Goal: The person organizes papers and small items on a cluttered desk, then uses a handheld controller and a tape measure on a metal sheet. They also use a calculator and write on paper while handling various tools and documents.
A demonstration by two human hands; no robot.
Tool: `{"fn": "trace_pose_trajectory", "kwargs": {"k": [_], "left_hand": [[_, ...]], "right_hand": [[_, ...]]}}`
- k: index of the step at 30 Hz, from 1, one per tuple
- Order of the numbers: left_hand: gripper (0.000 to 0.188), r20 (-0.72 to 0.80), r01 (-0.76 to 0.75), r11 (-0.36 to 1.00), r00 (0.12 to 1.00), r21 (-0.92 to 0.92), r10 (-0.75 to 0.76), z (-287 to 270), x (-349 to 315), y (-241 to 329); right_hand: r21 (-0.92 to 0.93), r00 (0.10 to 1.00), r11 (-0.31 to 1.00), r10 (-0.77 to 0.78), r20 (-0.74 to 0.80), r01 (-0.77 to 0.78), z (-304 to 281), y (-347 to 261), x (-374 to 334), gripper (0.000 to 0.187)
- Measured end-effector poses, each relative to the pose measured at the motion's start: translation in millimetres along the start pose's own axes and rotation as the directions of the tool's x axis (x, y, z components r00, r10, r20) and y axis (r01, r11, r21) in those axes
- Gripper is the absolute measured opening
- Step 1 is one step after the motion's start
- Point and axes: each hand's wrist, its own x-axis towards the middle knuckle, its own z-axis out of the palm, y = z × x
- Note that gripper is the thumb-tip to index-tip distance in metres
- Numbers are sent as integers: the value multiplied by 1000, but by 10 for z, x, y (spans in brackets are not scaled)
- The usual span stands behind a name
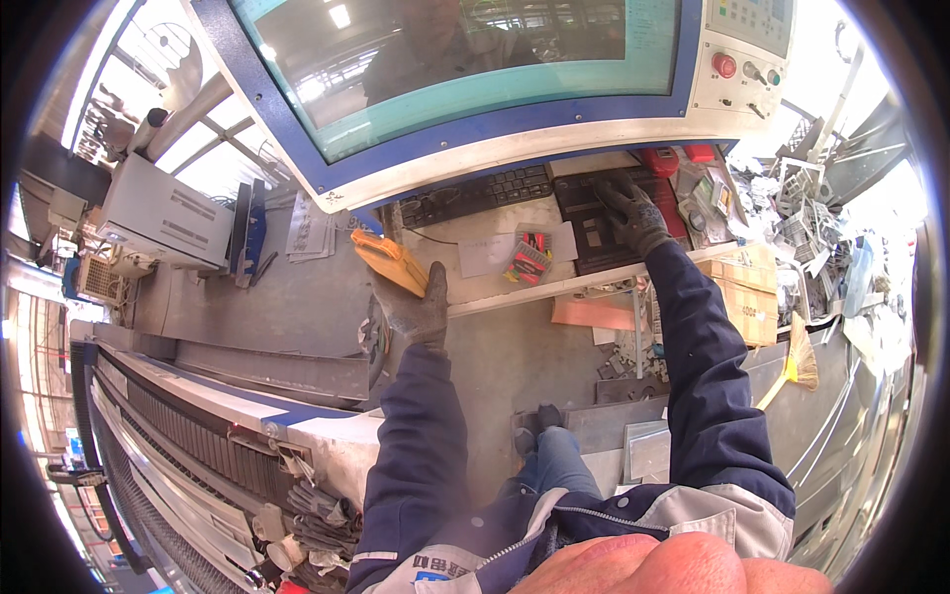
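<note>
My left hand [419,309], in a dark grey glove, is closed around a yellow-orange handheld device [388,259] at the left end of the desk shelf. The device is tilted, and its face is hard to make out. My right hand [633,216], gloved as well, lies with fingers stretched out over a dark flat panel [594,259] on the right part of the shelf. Whether anything sits under its palm is hidden. A black keyboard [485,195] lies between the hands, under the monitor. Nearer to me is a clear plastic box [529,259] with red and yellow small parts.
A large blue-framed monitor [475,134] overhangs the shelf, with a red emergency button [724,65] at its right. A cardboard box [744,297] and a yellow broom [795,361] stand right. Machine rails [188,436] run along the left. A grey cabinet [166,213] stands farther off.
</note>
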Motion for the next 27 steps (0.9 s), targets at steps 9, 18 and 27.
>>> {"fn": "trace_pose_trajectory", "kwargs": {"k": [9,18,27], "left_hand": [[113,-13,-54,998,998,24,54,-7,-8,-14],[83,189,353,665,933,-658,-308,-83,-26,2],[79,279,495,709,869,-502,-408,-374,196,110]], "right_hand": [[64,998,996,-59,-8,59,-14,6,0,47],[-23,1000,999,-25,9,25,-81,-107,15,55],[-4,1000,1000,-16,7,16,39,30,40,60]]}}
